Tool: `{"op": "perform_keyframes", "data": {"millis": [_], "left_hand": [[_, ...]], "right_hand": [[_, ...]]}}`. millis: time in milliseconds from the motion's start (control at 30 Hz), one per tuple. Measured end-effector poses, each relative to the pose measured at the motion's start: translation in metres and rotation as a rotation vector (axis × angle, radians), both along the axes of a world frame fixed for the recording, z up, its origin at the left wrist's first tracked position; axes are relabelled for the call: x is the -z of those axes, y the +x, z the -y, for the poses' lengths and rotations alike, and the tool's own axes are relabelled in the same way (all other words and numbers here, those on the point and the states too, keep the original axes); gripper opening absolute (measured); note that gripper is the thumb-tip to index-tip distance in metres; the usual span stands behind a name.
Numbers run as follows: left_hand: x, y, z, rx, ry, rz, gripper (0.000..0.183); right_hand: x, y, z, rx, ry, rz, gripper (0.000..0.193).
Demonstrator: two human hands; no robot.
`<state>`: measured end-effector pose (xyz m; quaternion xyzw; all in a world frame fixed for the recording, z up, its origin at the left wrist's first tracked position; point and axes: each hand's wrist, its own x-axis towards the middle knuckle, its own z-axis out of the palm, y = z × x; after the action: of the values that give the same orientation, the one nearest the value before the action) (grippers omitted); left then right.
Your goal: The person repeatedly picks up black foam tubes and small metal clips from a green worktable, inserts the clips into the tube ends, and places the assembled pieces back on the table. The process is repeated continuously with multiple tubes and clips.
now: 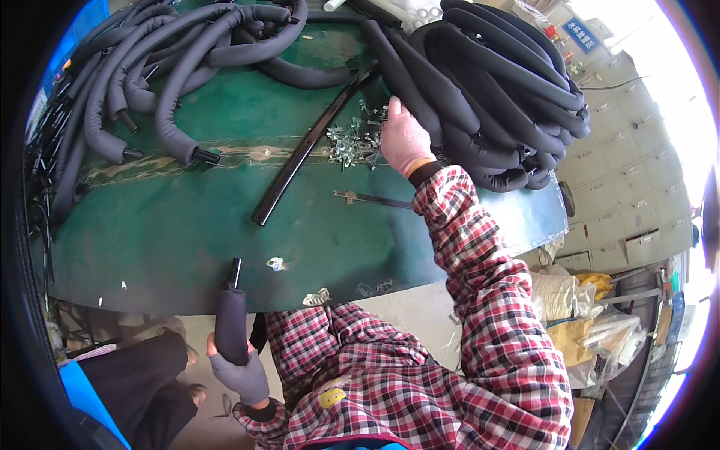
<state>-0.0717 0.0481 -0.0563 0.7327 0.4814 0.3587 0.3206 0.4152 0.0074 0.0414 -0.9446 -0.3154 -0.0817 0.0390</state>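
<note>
My left hand (241,375), in a grey glove, is closed around a black foam-covered tube (232,319) near the table's front edge. A bare, shiny tube end (237,273) sticks up out of the foam. Reaching across the table, my right hand (407,136) in a pink glove has its fingers curled in beside a heap of small metal clips (351,142). It lies against the foam-covered tubes (465,97) piled on the right; what its fingers hold, if anything, is hidden. Left of the clips is a long black metal bar (300,161). A thin flat tool (375,200) lies nearer me.
More curved foam-covered tubes (180,90) crowd the green table's (165,232) far left. White tubes (420,13) show at the back. Cabinets (622,180) and plastic bags (592,330) stand to the right. Another person's dark-clothed legs (142,382) are at the lower left.
</note>
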Motion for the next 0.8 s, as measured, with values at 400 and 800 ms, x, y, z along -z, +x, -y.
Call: {"op": "perform_keyframes", "data": {"millis": [400, 800], "left_hand": [[-0.007, 0.002, 0.011, 0.026, -0.026, 0.033, 0.058], [-0.046, 0.023, 0.022, 0.137, -0.01, -0.029, 0.065]], "right_hand": [[0.059, 0.034, 0.0, -0.173, 0.48, -0.163, 0.054], [0.06, -0.043, -0.047, -0.405, 0.68, -0.153, 0.045]]}}
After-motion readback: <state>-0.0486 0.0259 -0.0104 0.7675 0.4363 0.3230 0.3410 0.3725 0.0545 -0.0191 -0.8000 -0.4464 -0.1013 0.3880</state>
